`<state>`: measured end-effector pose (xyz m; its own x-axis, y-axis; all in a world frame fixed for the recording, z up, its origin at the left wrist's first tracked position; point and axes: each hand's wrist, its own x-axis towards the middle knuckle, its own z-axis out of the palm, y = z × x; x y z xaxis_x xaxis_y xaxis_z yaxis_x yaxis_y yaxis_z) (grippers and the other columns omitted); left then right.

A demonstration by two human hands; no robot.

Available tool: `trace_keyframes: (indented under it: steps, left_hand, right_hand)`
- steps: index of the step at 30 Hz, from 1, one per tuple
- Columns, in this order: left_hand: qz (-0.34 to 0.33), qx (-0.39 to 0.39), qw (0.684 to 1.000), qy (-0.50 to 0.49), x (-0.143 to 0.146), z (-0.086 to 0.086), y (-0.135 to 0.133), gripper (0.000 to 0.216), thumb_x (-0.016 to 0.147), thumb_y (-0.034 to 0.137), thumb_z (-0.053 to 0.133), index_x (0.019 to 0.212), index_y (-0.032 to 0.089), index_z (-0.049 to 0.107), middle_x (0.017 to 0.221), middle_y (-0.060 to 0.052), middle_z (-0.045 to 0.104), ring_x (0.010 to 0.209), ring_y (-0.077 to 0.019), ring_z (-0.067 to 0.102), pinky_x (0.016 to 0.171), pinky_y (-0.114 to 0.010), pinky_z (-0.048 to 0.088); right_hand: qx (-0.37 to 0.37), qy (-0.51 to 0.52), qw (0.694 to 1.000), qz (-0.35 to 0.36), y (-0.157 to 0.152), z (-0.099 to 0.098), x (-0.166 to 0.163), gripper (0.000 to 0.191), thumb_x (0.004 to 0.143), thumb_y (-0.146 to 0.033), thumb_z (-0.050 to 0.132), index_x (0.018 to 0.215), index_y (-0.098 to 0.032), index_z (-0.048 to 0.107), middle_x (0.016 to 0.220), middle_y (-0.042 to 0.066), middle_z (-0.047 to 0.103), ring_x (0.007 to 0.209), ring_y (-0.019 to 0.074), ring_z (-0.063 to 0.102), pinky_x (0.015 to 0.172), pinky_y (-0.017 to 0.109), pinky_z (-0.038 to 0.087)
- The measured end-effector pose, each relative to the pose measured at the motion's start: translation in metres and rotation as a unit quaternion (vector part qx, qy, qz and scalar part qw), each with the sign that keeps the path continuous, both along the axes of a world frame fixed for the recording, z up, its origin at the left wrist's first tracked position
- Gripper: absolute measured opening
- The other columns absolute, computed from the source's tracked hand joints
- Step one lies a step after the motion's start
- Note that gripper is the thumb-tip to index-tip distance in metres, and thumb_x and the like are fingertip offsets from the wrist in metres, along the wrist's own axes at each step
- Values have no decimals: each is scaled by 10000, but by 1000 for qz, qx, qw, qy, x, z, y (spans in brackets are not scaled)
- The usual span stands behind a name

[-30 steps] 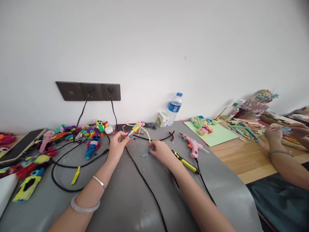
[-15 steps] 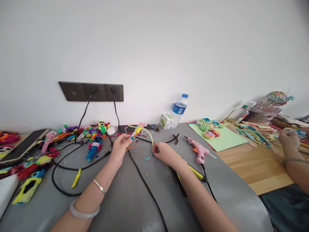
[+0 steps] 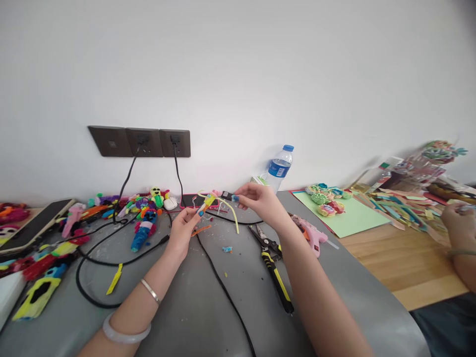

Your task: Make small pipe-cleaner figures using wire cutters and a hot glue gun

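My left hand [image 3: 185, 225] pinches a small yellow-and-pink pipe-cleaner figure [image 3: 209, 201], tilted up toward the wall. From the figure a pale yellow pipe cleaner [image 3: 233, 212] curves out to the right, its end hanging free. My right hand [image 3: 256, 198] is raised just right of the figure, thumb and fingers closed together. Whether anything is between those fingertips is too small to tell. Below my right wrist lie yellow-and-black pliers [image 3: 274, 270]. Partly behind that forearm is a pink glue gun [image 3: 314, 238].
Several fuzzy dolls [image 3: 145, 228] and black cables [image 3: 219, 277] cover the left side. A water bottle [image 3: 279, 168] stands by the wall. Paper flowers lie on a green sheet [image 3: 357, 218]. Another person's hand [image 3: 459, 223] is at the far right, near paper strips [image 3: 403, 206].
My right hand has let go of the yellow pipe cleaner's end and moved up beside the figure. The pliers now show more fully. My left hand keeps its hold.
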<state>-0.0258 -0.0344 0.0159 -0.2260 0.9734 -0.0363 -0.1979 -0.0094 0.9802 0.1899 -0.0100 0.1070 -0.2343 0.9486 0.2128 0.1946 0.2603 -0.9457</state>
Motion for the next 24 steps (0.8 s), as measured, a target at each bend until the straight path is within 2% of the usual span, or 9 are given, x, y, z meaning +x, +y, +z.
trace_keyframes:
  steps: [5, 9, 16, 19, 22, 24]
  left_hand:
    - [18, -15, 999, -39, 2, 6, 0, 405, 517, 446, 847, 754, 187, 646, 663, 25, 614, 537, -79, 451, 507, -207, 350]
    - [28, -18, 998, -51, 2, 9, 0, 447, 521, 470, 846, 803, 178, 659, 809, -33, 706, 540, -70, 446, 508, -210, 369]
    - [30, -27, 996, -83, 1, 7, 1, 478, 505, 460, 859, 841, 163, 695, 859, -69, 737, 579, -82, 503, 542, -222, 410]
    - [33, -30, 996, -79, 0, 8, 1, 495, 514, 456, 855, 888, 162, 718, 863, -65, 736, 580, -80, 511, 539, -216, 415]
    - [26, -20, 999, -19, -1, 9, 0, 474, 569, 460, 825, 930, 164, 742, 822, -59, 730, 600, -107, 554, 537, -223, 432]
    - [-1, -2, 999, 42, -2, 8, 0, 436, 610, 449, 805, 939, 167, 759, 841, -70, 744, 685, -150, 619, 586, -238, 476]
  right_hand:
    - [-100, 121, 985, 70, 16, -42, -17, 240, 685, -335, 752, 845, -159, 717, 726, 17, 706, 682, 134, 663, 681, 266, 535]
    - [-125, 190, 972, 54, 21, -65, -21, 257, 653, -345, 791, 823, -174, 701, 794, -2, 686, 674, 104, 634, 684, 241, 521]
    - [-115, 232, 965, 48, 21, -68, -26, 262, 626, -336, 826, 790, -179, 695, 753, -22, 648, 639, 87, 558, 645, 219, 470]
    - [-96, 277, 956, 18, 26, -69, -23, 243, 627, -339, 833, 769, -189, 704, 719, -25, 637, 629, 86, 539, 621, 213, 449]
    - [-70, 318, 945, -37, 34, -72, -16, 278, 604, -369, 843, 782, -203, 709, 782, -6, 664, 648, 98, 551, 616, 228, 453]
    - [-57, 323, 942, -63, 38, -75, -12, 317, 603, -382, 840, 842, -216, 712, 819, 0, 672, 640, 100, 545, 607, 238, 450]
